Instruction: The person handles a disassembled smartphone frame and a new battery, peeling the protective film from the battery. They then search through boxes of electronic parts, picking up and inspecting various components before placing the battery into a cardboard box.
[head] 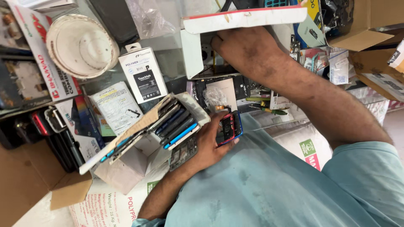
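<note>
Head view: left hand [209, 141] fingers pinch opened phone [228, 127]; right hand [246, 50] fingers hidden, probably inside white box [198, 46].

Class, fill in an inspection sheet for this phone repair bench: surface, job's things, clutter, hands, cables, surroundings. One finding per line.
Surface: glass counter, largely covered.
Job's things: opened phone with red and blue frame; white box with raised lid.
Clutter: carton of stacked phones, white bowl, small white package, screwdrivers.
Hands: left hand holds the opened phone; right hand reaches into the white box, fingers hidden.
Cables: nothing seen.
Surroundings: cardboard boxes at the edges.
</note>
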